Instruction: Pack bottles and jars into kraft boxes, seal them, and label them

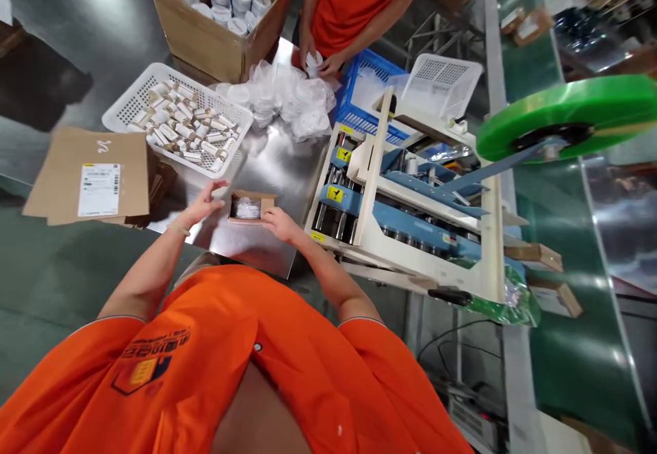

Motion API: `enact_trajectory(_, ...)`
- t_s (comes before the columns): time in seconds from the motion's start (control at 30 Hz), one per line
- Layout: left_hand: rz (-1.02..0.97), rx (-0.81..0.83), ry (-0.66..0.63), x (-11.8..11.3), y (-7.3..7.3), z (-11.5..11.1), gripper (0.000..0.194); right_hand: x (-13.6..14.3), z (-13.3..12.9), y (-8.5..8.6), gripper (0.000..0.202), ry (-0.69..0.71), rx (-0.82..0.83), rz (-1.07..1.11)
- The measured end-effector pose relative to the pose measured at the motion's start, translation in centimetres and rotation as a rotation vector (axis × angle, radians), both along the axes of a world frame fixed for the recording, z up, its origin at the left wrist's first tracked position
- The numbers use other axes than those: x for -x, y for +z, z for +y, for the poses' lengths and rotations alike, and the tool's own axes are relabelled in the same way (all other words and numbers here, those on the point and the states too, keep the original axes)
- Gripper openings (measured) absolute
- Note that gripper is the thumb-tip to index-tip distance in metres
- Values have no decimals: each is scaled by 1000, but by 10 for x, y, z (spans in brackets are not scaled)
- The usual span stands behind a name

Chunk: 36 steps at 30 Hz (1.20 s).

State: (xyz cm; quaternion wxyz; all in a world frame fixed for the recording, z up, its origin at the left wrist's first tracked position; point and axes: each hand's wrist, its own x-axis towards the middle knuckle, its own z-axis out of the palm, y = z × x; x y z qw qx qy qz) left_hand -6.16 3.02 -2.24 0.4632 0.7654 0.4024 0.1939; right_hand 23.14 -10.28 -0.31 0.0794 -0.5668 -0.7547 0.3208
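A small cardboard box (237,220) lies on the metal table (256,243) in front of me, with something in clear plastic wrapping (247,208) inside it. At its right end, my right hand (278,223) pinches the edge by a raised flap (267,203). My left hand (201,207) hovers a little to the left of the box, fingers apart and nothing in them. Beyond it stands a white perforated basket (134,100) full of small white-and-brown rolls (179,122).
Flattened cartons (61,173) are stacked at the left. A large carton (205,43) holds round white containers. Plastic-wrapped discs (287,98) lie in a heap near a co-worker (359,9) handling a white piece. A taping machine (390,200) with a green tape roll (564,115) borders my right side.
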Motion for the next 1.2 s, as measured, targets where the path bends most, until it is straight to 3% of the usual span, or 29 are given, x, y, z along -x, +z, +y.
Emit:
enact_trajectory(0.1, -27, 237, -92, -2, -15, 3, 79, 6, -1, -6, 26, -18, 1, -55)
enact_trajectory(0.23, -35, 259, -41, -42, -32, -4, 69, 12, 11, -2, 24, -8, 63, -115)
enact_trajectory(0.3, -29, 249, -40, -54, -35, -4, 66, 11, 18, 3, 21, -87, 80, -153)
enact_trajectory(0.33, -27, 249, -55, -54, -34, -2, 65, 11, 20, 5, 26, -163, 65, -183)
enact_trajectory(0.43, -14, 259, -91, -42, -26, 11, 70, 8, 25, 9, 67, -350, -56, -283)
enact_trajectory(0.5, 27, 194, -84, -34, -17, 16, 76, 5, 24, 7, 78, -289, -96, -284)
enact_trajectory(0.57, 155, 20, -128, -33, -8, 11, 79, 2, 19, 0, 66, -152, -70, -241)
enact_trajectory(0.63, 365, -201, -230, -39, -2, -5, 87, 0, 12, -10, 52, -115, -39, -209)
enact_trajectory(0.73, 601, -392, -298, -51, -2, -34, 103, -6, 2, -30, 47, -262, -38, -144)
enact_trajectory(0.83, 624, -429, -281, -67, -12, -40, 107, -15, -7, -56, 51, -627, -47, -108)
enact_trajectory(0.93, 571, -454, -311, -100, -24, -8, 112, -21, -16, -83, 53, -918, 25, -200)
enact_trajectory(1.1, 496, -508, -443, -207, -30, 75, 95, -21, -24, -114, 50, -893, 118, -314)
enact_trajectory(1.2, 459, -512, -542, -283, -29, 103, 94, -21, -26, -125, 48, -898, 94, -329)
